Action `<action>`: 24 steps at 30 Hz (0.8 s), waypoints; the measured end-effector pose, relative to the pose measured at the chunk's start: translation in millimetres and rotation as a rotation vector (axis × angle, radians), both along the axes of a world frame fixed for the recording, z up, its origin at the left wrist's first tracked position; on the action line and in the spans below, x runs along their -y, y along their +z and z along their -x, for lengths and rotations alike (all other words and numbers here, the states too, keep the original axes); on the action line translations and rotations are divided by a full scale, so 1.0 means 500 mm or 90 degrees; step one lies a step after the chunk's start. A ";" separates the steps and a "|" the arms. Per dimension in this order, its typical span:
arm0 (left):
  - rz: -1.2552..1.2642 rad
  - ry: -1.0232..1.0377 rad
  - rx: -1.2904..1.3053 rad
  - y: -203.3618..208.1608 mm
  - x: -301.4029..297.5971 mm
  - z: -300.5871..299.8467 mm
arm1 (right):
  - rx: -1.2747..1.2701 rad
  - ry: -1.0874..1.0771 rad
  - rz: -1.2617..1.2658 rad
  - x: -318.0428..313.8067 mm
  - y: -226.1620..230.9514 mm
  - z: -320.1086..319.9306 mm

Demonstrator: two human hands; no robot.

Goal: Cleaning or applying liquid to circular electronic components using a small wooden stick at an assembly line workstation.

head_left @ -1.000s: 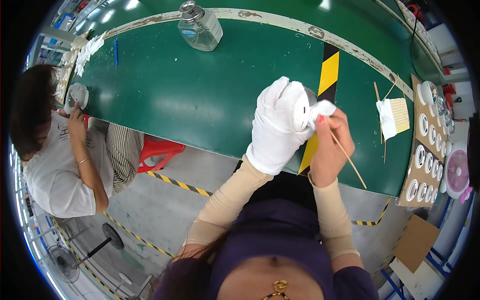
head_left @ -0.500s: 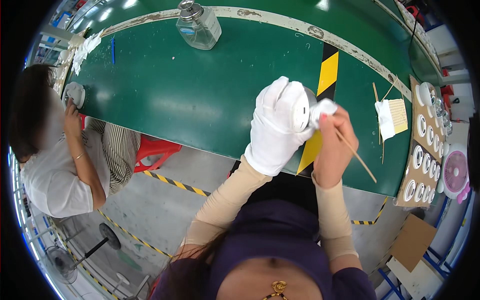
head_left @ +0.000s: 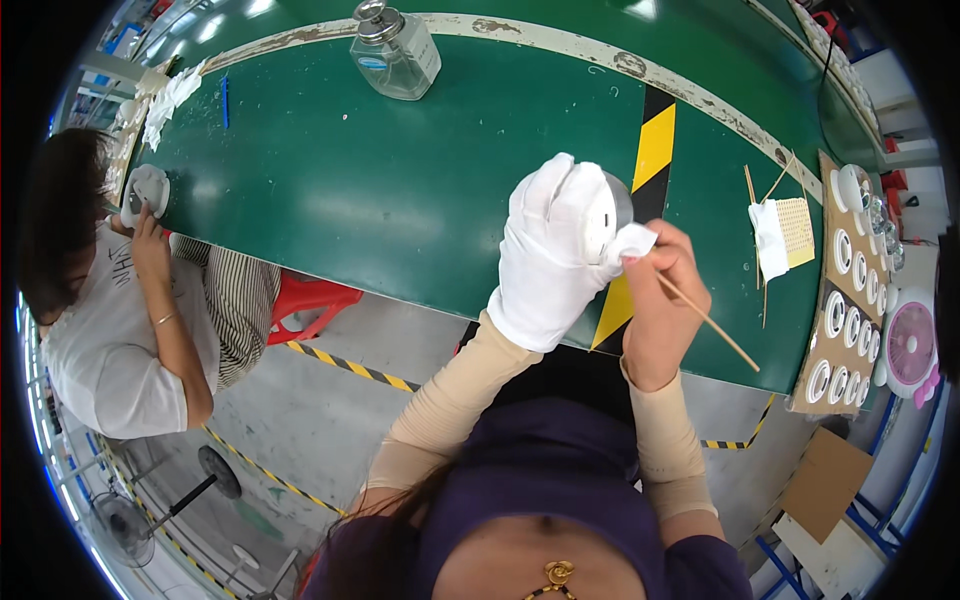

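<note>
In a white glove, my left hand [head_left: 548, 255] is wrapped around a round part [head_left: 604, 219] with a white, slotted face and a clear or grey rim along its far side. Bare-fingered, my right hand [head_left: 668, 300] pinches a thin wooden stick [head_left: 712, 325] together with a small white cloth [head_left: 632, 243]. The cloth touches the lower right edge of the white face. The stick's other end points down and to the right. The glove hides much of the round part, so its exact kind cannot be told. Both hands are above the near edge of the green table [head_left: 420, 200].
A clear pump bottle [head_left: 395, 55] stands at the table's back. To the right lie a white cloth [head_left: 769, 240], wooden sticks and a cardboard sheet [head_left: 815, 330] with several white rings. A pink fan [head_left: 911, 343] is beyond. At left, a co-worker [head_left: 130, 320] handles a white part [head_left: 146, 190].
My right hand has moved slightly left and down, taking the cloth to the lower edge of the white face. More of the grey rim shows. The co-worker's head has tilted down.
</note>
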State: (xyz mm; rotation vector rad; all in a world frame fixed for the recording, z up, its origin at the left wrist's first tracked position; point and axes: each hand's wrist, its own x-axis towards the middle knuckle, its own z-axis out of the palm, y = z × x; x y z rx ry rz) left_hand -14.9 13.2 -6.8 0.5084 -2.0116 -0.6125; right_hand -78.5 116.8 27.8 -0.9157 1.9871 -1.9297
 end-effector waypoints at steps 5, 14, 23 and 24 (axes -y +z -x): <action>0.009 0.000 -0.003 0.000 -0.002 0.003 | 0.091 -0.002 0.055 -0.003 -0.001 -0.002; 0.001 -0.004 -0.030 -0.003 -0.002 0.009 | -0.043 -0.030 0.010 0.006 -0.008 0.006; 0.020 -0.004 -0.019 0.003 -0.002 0.003 | 0.159 0.070 0.089 0.059 0.007 0.055; 0.020 -0.012 -0.008 0.006 -0.003 0.001 | 0.159 0.072 0.094 0.053 0.005 0.058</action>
